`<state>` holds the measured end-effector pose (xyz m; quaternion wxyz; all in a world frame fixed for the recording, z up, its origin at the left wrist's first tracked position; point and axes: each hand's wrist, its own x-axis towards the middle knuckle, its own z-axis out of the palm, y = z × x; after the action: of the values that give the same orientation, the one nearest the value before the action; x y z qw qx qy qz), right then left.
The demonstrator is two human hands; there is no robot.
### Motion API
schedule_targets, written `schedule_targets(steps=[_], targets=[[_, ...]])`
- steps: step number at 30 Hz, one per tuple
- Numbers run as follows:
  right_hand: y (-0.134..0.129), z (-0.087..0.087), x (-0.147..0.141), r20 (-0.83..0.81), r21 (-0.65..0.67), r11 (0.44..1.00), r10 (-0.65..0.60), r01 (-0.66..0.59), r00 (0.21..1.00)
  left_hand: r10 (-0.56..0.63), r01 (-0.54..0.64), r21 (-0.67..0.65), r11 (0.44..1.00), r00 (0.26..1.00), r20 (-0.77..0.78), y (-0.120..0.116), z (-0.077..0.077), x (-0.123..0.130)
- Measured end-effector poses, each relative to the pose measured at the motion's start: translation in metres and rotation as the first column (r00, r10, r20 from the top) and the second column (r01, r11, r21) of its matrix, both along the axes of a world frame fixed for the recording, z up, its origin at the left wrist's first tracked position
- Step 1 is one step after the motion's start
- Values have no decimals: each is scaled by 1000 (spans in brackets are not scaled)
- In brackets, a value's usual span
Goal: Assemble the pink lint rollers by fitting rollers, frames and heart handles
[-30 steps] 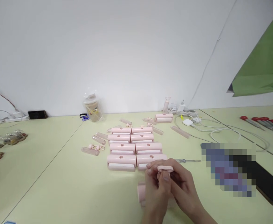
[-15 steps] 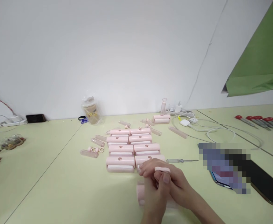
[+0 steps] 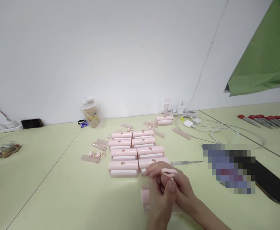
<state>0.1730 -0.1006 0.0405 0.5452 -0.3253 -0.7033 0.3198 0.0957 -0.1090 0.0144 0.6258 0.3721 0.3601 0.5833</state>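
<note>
Low in the view, my left hand [image 3: 161, 198] and my right hand [image 3: 181, 185] are closed together around a pink loop-ended handle [image 3: 169, 172]. Its loop sticks up above my left thumb, while its lower part is hidden by the fingers. Beneath and behind my hands lies a pink cylindrical casing [image 3: 145, 198], mostly covered. Just beyond my fingers, several pink casings with white rolls, looking like small lint rollers [image 3: 123, 166], lie in two columns. A thin screwdriver [image 3: 186, 163] with a clear handle rests to their right.
Clear pink tubes [image 3: 90, 158] and heart-shaped loops [image 3: 103, 154] lie around the rows. At the wall are a bagged cup [image 3: 92, 115], an upright handle [image 3: 166, 108] and white cables [image 3: 214, 129]. Red-topped screwdrivers [image 3: 261, 117] and a black slab [image 3: 271, 183] lie at right.
The loop of the handle has tilted and shows more of its opening between my hands. My hands stay together in nearly the same place. The camera view has shifted slightly.
</note>
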Motion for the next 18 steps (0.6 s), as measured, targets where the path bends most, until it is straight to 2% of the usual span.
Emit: schedule_targets(steps=[3,6,9,11,13,16,18], targets=[[-3,-1,7,100,-15,999,-30,32,995,-42,35,129,991,998,48,5,-6,0],[-8,-2,11,170,-17,989,-140,145,975,-127,117,155,981,990,57,9,-7,-1],[-14,1,15,269,-4,969,-237,247,934,-144,148,212,966,989,-35,11,-1,-5],[-15,10,21,301,28,964,-260,264,918,-58,108,339,935,987,-153,13,6,-13],[-9,26,32,273,30,953,-298,301,915,116,-18,437,900,973,-199,16,12,-26],[22,59,61,165,-5,912,-404,410,900,372,-282,473,835,922,-105,20,13,-48],[55,78,83,155,1,883,-465,470,872,494,-426,479,767,869,-17,22,6,-60]])
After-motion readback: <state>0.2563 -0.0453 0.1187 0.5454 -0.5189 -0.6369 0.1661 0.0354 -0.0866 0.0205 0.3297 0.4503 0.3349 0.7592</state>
